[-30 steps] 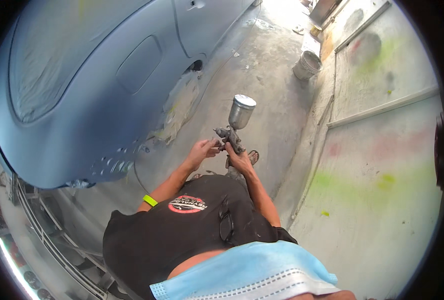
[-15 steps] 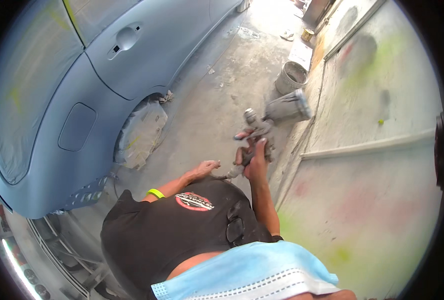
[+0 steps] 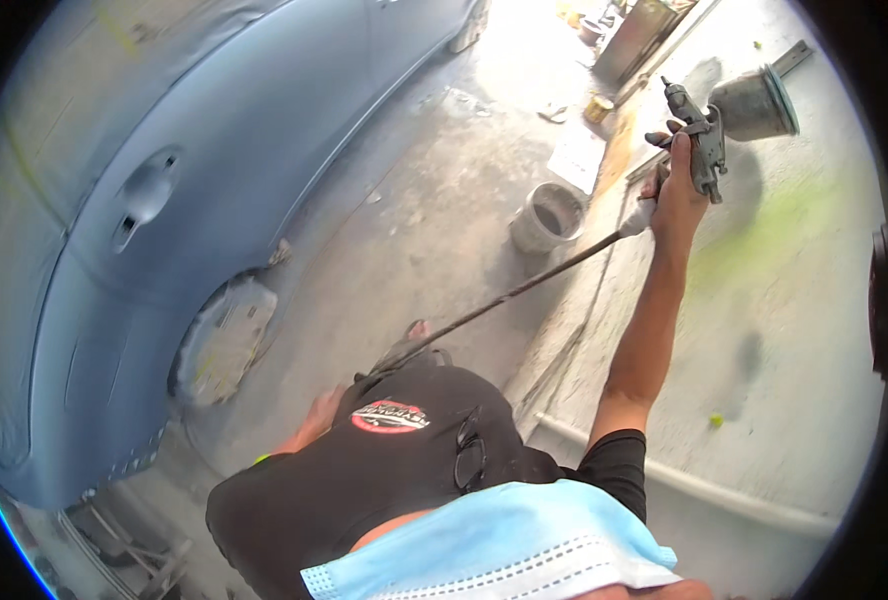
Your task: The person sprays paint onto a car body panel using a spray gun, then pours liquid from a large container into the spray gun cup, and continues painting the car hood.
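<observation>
My right hand (image 3: 678, 196) is closed on a grey metal spray gun (image 3: 704, 150), held out at arm's length to the upper right, in front of the wall. Its metal cup (image 3: 749, 108) points rightward. A dark air hose (image 3: 524, 290) runs from below the gun diagonally down to my waist. My left hand (image 3: 323, 412) is low beside my black shirt, near the hose's lower stretch; its fingers are mostly hidden, so I cannot tell what it holds.
A pale blue car body (image 3: 114, 330), with a masked wheel (image 3: 222, 345), fills the left. A paint-marked wall (image 3: 784, 380) runs along the right, with a pipe (image 3: 724, 495) low on it. On the narrow floor stand a grey bucket (image 3: 542, 235), a small tin (image 3: 599, 108) and a metal cabinet (image 3: 634, 40).
My right arm has swung up and rightward with the spray gun, and the hose now stretches out. My left hand has dropped nearer my waist. The view has moved along the car.
</observation>
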`<state>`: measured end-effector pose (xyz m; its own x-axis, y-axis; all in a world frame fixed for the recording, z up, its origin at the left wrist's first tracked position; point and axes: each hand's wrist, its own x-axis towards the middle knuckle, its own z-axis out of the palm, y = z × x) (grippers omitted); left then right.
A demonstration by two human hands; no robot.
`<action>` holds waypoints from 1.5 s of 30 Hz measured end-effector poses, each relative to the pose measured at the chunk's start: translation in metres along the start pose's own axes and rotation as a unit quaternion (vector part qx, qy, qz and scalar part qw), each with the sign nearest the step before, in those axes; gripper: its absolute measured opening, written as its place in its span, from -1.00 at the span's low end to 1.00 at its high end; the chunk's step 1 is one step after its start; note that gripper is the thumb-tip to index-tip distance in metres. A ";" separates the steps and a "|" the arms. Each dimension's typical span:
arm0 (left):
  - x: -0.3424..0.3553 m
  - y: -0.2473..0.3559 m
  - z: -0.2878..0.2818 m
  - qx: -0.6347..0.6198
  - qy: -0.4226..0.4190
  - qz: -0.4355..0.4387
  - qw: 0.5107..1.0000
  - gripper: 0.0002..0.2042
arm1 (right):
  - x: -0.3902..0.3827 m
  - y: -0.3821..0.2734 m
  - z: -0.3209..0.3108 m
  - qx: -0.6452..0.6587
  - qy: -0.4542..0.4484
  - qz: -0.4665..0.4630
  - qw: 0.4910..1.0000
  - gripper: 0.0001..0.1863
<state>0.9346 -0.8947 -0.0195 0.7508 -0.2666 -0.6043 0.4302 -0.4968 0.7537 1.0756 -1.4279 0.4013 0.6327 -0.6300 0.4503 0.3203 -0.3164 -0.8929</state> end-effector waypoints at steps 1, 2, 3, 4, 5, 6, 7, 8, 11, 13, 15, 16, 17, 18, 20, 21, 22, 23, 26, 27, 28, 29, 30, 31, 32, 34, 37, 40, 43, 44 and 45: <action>0.002 -0.019 -0.003 0.050 -0.010 -0.022 0.998 -0.28 | 0.031 0.009 -0.002 -0.049 0.009 -0.019 0.999 -0.64; 0.008 -0.032 -0.004 0.103 -0.022 -0.043 0.994 -0.26 | 0.062 0.019 -0.007 -0.051 0.011 -0.026 0.998 -0.64; 0.017 -0.024 0.003 0.104 -0.026 -0.038 0.993 -0.26 | 0.093 0.033 -0.015 -0.102 0.013 -0.041 0.994 -0.66; 0.026 -0.016 0.008 0.103 -0.018 -0.052 0.993 -0.26 | 0.120 0.053 -0.022 -0.148 0.013 -0.050 0.988 -0.68; 0.043 -0.003 0.013 0.100 -0.008 -0.063 0.993 -0.26 | 0.144 0.076 -0.027 -0.143 0.025 -0.036 0.989 -0.69; 0.062 0.012 0.022 0.094 0.008 -0.080 0.992 -0.26 | 0.165 0.101 -0.031 -0.143 0.030 -0.035 0.989 -0.69; 0.082 0.026 0.033 0.092 0.020 -0.092 0.991 -0.26 | 0.183 0.128 -0.034 -0.172 0.033 -0.002 0.984 -0.70; 0.103 0.041 0.044 0.089 0.033 -0.107 0.990 -0.26 | 0.200 0.157 -0.037 -0.203 0.034 0.031 0.978 -0.71; 0.173 0.085 0.080 0.082 0.067 -0.141 0.984 -0.27 | 0.237 0.264 -0.030 -0.187 -0.037 0.084 0.978 -0.72; 0.220 0.115 0.107 0.077 0.084 -0.157 0.981 -0.27 | 0.252 0.316 -0.007 -0.124 -0.087 0.106 0.983 -0.70; 0.261 0.141 0.133 0.072 0.101 -0.180 0.976 -0.27 | 0.270 0.385 0.010 -0.051 -0.151 0.114 0.981 -0.67; 0.279 0.154 0.146 0.067 0.112 -0.193 0.973 -0.27 | 0.280 0.415 0.019 -0.033 -0.181 0.140 0.973 -0.64; 0.298 0.168 0.157 0.065 0.120 -0.207 0.969 -0.27 | 0.288 0.444 0.025 -0.051 -0.189 0.171 0.966 -0.64; 0.316 0.186 0.168 0.061 0.127 -0.219 0.965 -0.27 | 0.300 0.469 0.034 -0.068 -0.196 0.197 0.958 -0.63; 0.346 0.220 0.187 0.048 0.144 -0.241 0.959 -0.27 | 0.324 0.508 0.060 -0.070 -0.196 0.260 0.943 -0.57; 0.358 0.237 0.196 0.044 0.153 -0.250 0.955 -0.27 | 0.339 0.527 0.072 -0.005 -0.170 0.297 0.940 -0.49; 0.361 0.248 0.205 0.035 0.163 -0.268 0.949 -0.27 | 0.340 0.531 0.090 0.059 -0.144 0.342 0.927 -0.41; 0.372 0.262 0.213 0.028 0.170 -0.279 0.945 -0.27 | 0.351 0.548 0.103 0.060 -0.154 0.353 0.921 -0.41; 0.401 0.297 0.230 0.008 0.192 -0.317 0.929 -0.27 | 0.386 0.603 0.149 0.133 -0.133 0.428 0.884 -0.24; 0.410 0.307 0.233 0.004 0.194 -0.332 0.923 -0.27 | 0.398 0.619 0.161 0.125 -0.141 0.429 0.883 -0.19; 0.418 0.313 0.235 0.002 0.198 -0.347 0.917 -0.27 | 0.405 0.636 0.174 0.120 -0.147 0.431 0.882 -0.15; 0.430 0.318 0.236 0.003 0.199 -0.362 0.911 -0.27 | 0.413 0.652 0.185 0.115 -0.151 0.435 0.880 -0.13; 0.441 0.324 0.239 0.001 0.198 -0.377 0.905 -0.27 | 0.418 0.667 0.192 0.114 -0.155 0.445 0.875 -0.13; 0.452 0.328 0.239 -0.001 0.203 -0.393 0.897 -0.27 | 0.425 0.681 0.205 0.094 -0.180 0.442 0.874 -0.11; 0.460 0.333 0.240 -0.002 0.205 -0.415 0.887 -0.27 | 0.429 0.694 0.219 0.074 -0.205 0.439 0.871 -0.08; 0.478 0.342 0.241 -0.006 0.205 -0.445 0.872 -0.27 | 0.443 0.721 0.240 0.057 -0.228 0.444 0.865 -0.08; 0.519 0.367 0.213 0.022 0.197 -0.421 0.885 -0.28 | 0.460 0.777 0.251 0.041 -0.230 0.410 0.882 -0.11; 0.545 0.397 0.203 0.042 0.191 -0.383 0.903 -0.30 | 0.469 0.839 0.290 0.030 -0.245 0.400 0.883 -0.16; 0.566 0.416 0.213 0.069 0.192 -0.399 0.894 -0.33 | 0.449 0.897 0.332 0.066 -0.273 0.407 0.869 -0.23; 0.580 0.424 0.217 0.075 0.198 -0.406 0.889 -0.35 | 0.446 0.916 0.349 0.091 -0.285 0.407 0.863 -0.25; 0.589 0.432 0.219 0.076 0.203 -0.417 0.883 -0.35 | 0.436 0.932 0.364 0.094 -0.309 0.400 0.858 -0.28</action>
<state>1.4526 -1.4475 -0.1061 0.3358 0.5475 -0.7665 0.8693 -0.4934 0.0284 1.9063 -1.7393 -0.2335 0.9373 -0.0778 -0.3398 -0.3195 0.1979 -0.9267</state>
